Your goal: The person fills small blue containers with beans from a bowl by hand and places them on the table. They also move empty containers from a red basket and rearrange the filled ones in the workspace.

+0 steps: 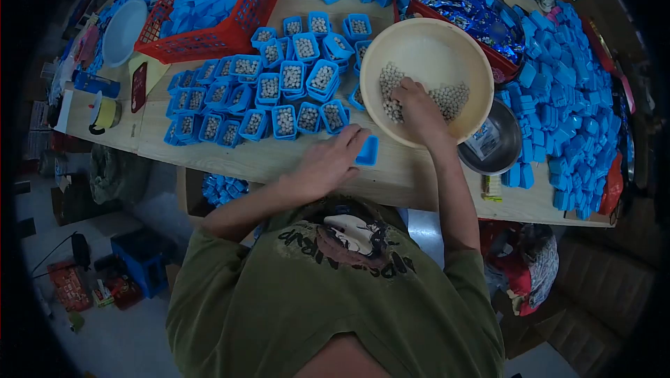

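My right hand (419,107) reaches down into a cream bowl (427,37), its fingers bunched among small pale balls (450,101); what lies between the fingertips is hidden. At the table's near edge, my left hand (336,157) rests with its fingertips at the left side of an empty blue tray (368,151). Its fingers are close together, and whether they grip the tray cannot be made out. Left of the bowl stand several stacked blue trays (284,121) filled with the same pale balls.
A red basket (230,37) heaped with blue trays stands at the back left. Right of the cream bowl are a metal bowl (508,134) with a packet inside and a large pile of blue trays (558,99). Blue wrappers (460,11) fill a container behind it.
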A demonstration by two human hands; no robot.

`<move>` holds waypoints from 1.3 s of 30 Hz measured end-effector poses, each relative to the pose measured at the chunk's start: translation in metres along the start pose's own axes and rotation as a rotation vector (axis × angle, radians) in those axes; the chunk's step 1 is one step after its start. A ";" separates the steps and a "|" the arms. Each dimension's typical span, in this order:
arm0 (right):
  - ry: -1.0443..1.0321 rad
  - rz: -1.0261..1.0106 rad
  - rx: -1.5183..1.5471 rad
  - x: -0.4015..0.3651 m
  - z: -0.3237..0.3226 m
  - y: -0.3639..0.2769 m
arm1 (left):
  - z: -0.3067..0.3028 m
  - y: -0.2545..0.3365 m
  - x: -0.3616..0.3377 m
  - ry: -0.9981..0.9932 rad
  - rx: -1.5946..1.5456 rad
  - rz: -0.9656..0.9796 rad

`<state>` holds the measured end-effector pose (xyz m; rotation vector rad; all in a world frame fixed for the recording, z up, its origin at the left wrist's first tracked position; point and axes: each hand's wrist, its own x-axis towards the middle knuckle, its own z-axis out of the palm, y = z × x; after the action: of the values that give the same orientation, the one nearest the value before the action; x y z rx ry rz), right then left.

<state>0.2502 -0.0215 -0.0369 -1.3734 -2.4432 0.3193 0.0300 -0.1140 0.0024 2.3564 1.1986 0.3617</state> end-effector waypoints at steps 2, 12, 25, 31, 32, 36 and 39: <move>-0.106 0.109 0.259 0.001 -0.003 0.012 | 0.017 -0.004 0.003 -0.082 0.002 -0.079; -0.032 0.263 0.552 -0.007 -0.028 0.017 | 0.031 -0.013 0.019 0.087 -0.061 -0.109; -0.017 0.322 0.716 -0.007 -0.056 0.001 | -0.003 0.010 0.031 0.216 -0.155 -0.086; 0.078 0.225 0.679 -0.002 -0.053 -0.015 | 0.002 0.011 0.084 0.211 -0.117 -0.178; 0.101 0.244 0.691 -0.002 -0.051 -0.017 | 0.003 0.011 0.087 0.208 -0.121 -0.172; 0.075 0.226 0.676 0.000 -0.049 -0.019 | 0.009 0.008 0.092 0.209 -0.136 -0.162; 0.078 0.233 0.684 -0.003 -0.049 -0.018 | 0.010 0.005 0.092 0.218 -0.109 -0.161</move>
<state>0.2565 -0.0314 0.0143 -1.3010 -1.8332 1.0209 0.0914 -0.0442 -0.0017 2.1525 1.4201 0.6244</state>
